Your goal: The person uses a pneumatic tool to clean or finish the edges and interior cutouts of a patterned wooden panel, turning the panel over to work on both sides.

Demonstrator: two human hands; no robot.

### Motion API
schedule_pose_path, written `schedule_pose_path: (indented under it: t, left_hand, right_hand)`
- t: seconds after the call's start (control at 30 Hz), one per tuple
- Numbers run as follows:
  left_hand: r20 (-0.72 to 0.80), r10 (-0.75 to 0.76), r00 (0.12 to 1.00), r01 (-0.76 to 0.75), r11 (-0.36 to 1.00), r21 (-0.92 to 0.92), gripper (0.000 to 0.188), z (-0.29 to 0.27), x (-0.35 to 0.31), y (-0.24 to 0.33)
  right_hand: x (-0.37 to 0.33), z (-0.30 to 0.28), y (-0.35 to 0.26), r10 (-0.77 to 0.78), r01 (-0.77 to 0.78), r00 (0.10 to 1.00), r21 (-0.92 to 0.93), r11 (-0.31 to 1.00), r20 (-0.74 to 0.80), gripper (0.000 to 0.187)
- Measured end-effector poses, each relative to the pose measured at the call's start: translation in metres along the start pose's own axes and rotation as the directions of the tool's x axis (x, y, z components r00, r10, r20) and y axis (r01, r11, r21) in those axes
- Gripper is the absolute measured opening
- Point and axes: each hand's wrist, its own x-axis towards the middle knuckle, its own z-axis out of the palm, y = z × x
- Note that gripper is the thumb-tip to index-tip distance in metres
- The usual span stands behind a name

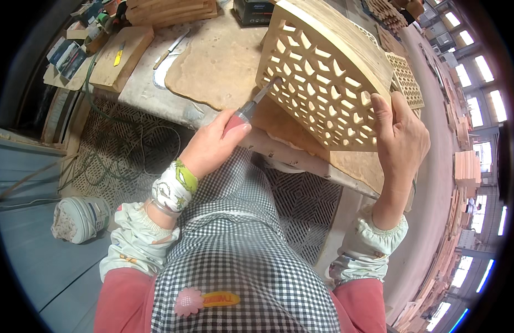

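Observation:
My left hand [212, 143] is closed around a red-handled tool [248, 112] with a slim grey shaft; its exact kind is unclear. The tool's tip meets the pierced face of a pale wooden lattice panel [323, 75], near the panel's left side. Many angular cut-outs fill that face. The panel stands tilted on the bench, and its top edge is thick and curved. At its right end my right hand [400, 133] grips the edge, thumb on the pierced face and fingers behind, partly hidden.
A brown board [218, 61] lies on the bench, with a knife [171, 50] to its left. Further left sits a wooden block [121, 58] bearing a yellow cutter [119, 55]. A dark box [253, 12] stands behind. On the floor are a white bucket [82, 219] and loose cables [121, 150].

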Motion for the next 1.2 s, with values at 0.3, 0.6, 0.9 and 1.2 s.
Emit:
schedule_pose_path:
  t: [0.3,0.6,0.9,1.2]
  left_hand:
    - [0.185,-0.117,0.976,0.155,0.966,-0.208,0.052,0.002,-0.001,0.006]
    - [-0.106,0.066,0.992,-0.030,0.951,0.308,0.055,0.024,0.040,0.012]
    - [0.180,-0.129,0.975,0.159,0.975,-0.159,0.047,0.007,0.022,0.000]
    - [0.185,-0.213,0.959,0.254,0.937,-0.238,0.046,0.009,-0.050,-0.122]
  right_hand:
    - [0.003,0.000,0.002,0.024,-0.024,1.000,-0.009,1.000,-0.013,0.055]
    - [-0.003,-0.001,-0.001,-0.040,0.040,0.997,0.003,0.999,-0.064,0.054]
    - [-0.011,0.002,-0.003,-0.045,0.046,0.993,0.008,0.999,-0.110,0.052]
    - [-0.033,0.035,0.044,0.047,0.113,0.880,0.305,0.946,-0.472,0.038]
